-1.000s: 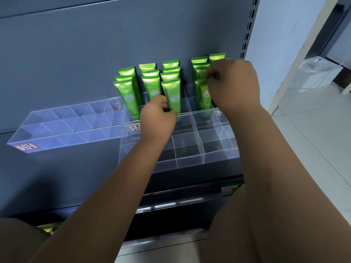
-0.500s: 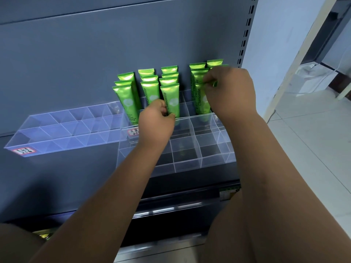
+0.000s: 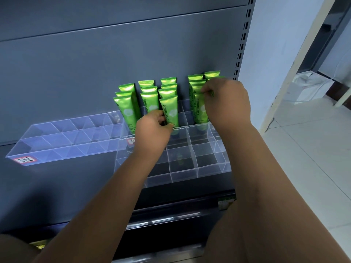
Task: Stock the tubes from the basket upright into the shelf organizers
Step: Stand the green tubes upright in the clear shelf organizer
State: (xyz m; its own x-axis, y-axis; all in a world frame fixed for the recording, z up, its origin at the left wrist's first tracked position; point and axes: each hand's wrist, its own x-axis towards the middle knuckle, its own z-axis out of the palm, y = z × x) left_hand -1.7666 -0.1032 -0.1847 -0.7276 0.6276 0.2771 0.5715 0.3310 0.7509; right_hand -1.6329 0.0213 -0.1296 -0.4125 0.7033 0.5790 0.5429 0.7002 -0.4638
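left clear organizer (image 3: 57, 141) sits on the grey shelf just beside the right organizer (image 3: 190, 168), whose back rows hold green tubes (image 3: 125, 109) standing upright in five columns. left hand (image 3: 152, 130) pinches the lower body of the middle-column front tube (image 3: 169, 109), which is upright with its base down in a compartment. right hand (image 3: 228, 103), fingers curled, pinches the crimped top of the fourth-column front tube (image 3: 198, 111), also upright in its slot
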